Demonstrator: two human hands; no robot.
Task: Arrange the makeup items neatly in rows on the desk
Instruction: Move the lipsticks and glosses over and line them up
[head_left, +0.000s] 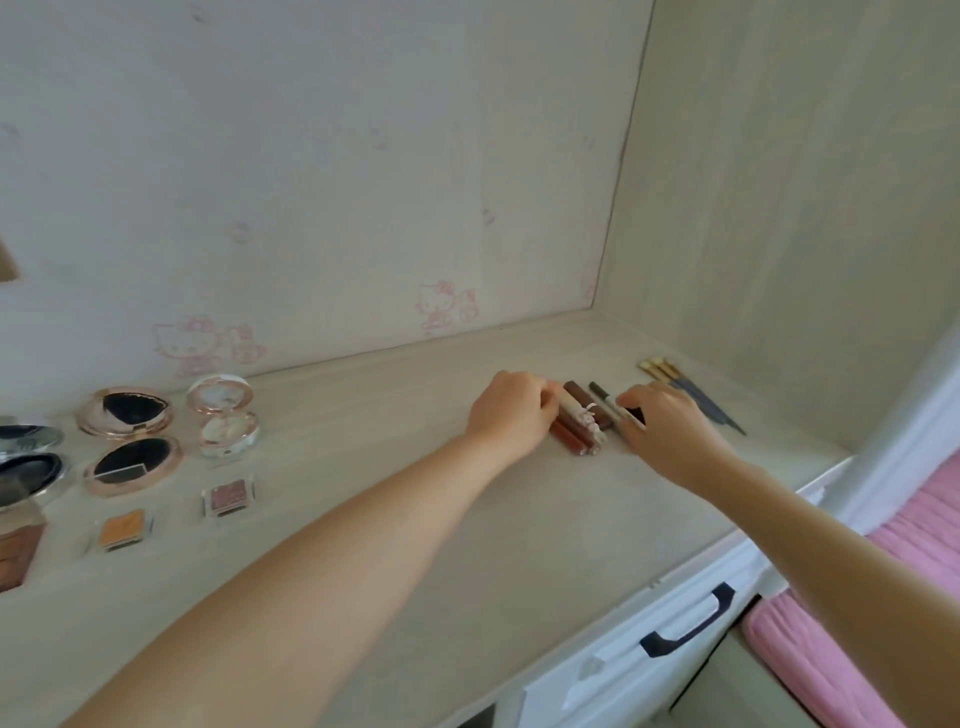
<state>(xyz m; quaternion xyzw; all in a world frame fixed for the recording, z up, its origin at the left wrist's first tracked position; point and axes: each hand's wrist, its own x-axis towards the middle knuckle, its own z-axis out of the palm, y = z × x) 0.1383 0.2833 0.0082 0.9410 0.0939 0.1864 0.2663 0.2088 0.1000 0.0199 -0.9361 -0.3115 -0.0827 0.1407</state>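
On the pale, wood-grained desk (363, 467), a small cluster of slim cylindrical lip tubes (576, 428) lies side by side near the back right, glossy brown and reddish with one pale tube among them. The left hand (511, 410) rests at the cluster's left side with fingers curled down onto the far ends of the tubes, seemingly pinching the pale one (the fingertips themselves are hidden behind the knuckles). The right hand (662, 431) comes in from the right, its thumb and fingers curled around a thin dark pencil (605, 397) with a white label, just beside the tubes. Farther right, near the side wall, thin brushes (685, 392) with gold ferrules and dark tapered handles lie parallel, apart from the hands. At the far left sit round hinged compacts: a rose-gold open compact (127, 441) with dark pans, a smaller pearly pink compact (223, 415), and a silver one (28, 457) cut by the frame edge. In front of them lie two square clear-cased eyeshadow pots, orange (122, 529) and mauve (228, 498). A broad bare stretch of desk runs between the two groups. The front edge drops to a white drawer with a dark handle (688, 621).
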